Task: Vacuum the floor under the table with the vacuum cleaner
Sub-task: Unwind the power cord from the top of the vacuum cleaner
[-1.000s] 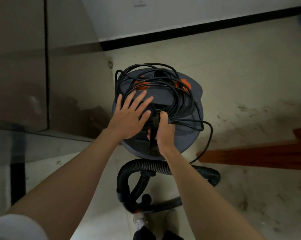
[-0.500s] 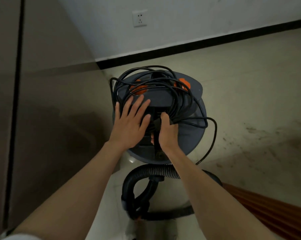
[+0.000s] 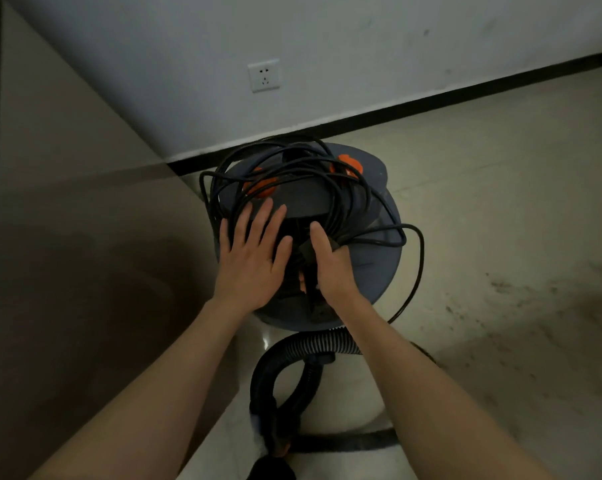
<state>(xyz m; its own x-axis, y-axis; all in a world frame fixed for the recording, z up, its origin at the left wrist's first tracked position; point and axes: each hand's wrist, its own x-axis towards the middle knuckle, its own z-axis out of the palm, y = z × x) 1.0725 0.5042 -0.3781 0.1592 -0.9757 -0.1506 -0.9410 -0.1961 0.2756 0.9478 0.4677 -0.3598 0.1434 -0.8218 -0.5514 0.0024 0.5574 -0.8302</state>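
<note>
Vacuum cleaner (image 3: 379,271) stood upright on the pale tiled floor (image 3: 500,202) near the wall socket (image 3: 263,75). Your left hand (image 3: 249,258) lay flat on its lid, fingers spread; your right hand (image 3: 330,261) clamped the black cord (image 3: 344,202).

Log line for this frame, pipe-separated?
phase: cord prep | left hand: flat on vacuum lid | right hand: gripping power cord | wall socket: empty

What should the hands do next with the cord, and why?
Probably lift the plug end free with the right hand and start unwinding. The cord is coiled on the vacuum cleaner, the left hand lies flat on top, and the wall socket is empty.
</note>
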